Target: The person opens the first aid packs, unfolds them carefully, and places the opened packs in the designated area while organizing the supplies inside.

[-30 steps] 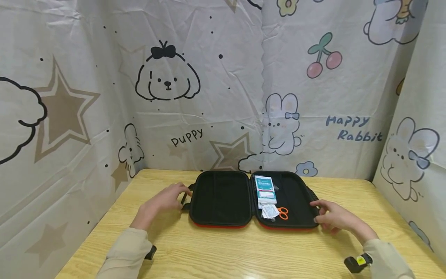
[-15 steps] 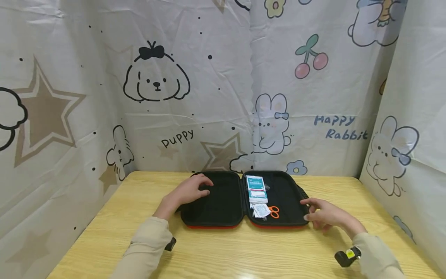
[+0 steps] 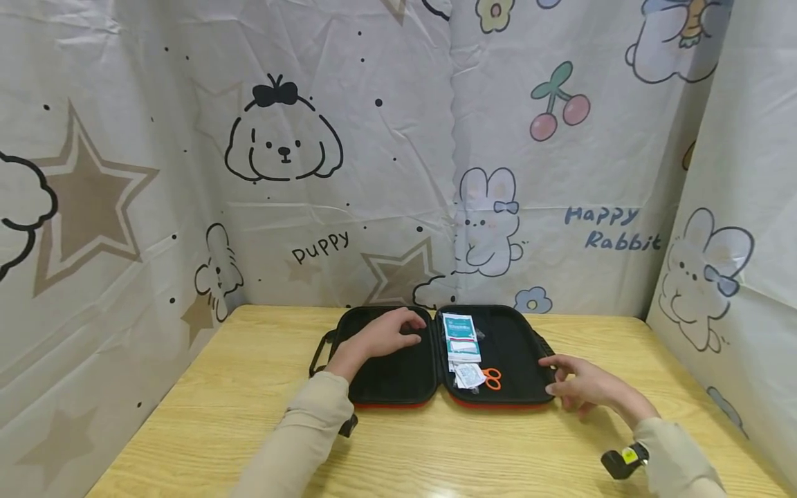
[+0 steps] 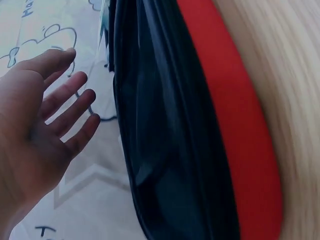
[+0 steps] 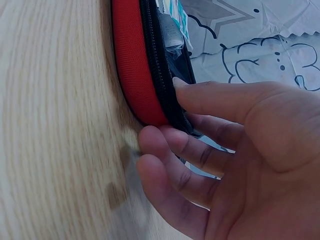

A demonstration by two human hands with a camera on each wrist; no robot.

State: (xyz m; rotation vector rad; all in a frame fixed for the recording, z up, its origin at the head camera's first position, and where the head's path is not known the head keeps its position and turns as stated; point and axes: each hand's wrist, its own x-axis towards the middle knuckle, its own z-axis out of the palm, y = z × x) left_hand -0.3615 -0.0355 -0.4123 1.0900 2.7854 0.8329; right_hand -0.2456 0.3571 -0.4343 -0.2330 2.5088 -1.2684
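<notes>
An unzipped black-lined case with a red outer shell lies spread flat on the table. Teal-and-white packets, a small white packet and scissors with orange handles lie in its right half. Over the left half hovers my left hand, fingers loosely spread; the left wrist view shows it apart from the case and holding nothing. My right hand pinches the case's right edge, thumb on the zipper rim and fingers against the outer side.
A black carry handle sticks out on the case's left side. The wooden table extends in front and to both sides. A printed cloth hangs behind and at both sides.
My left hand has left the handle at the case's left side and moved rightward over the left half. My right hand stays at the right edge. The head view has shifted slightly.
</notes>
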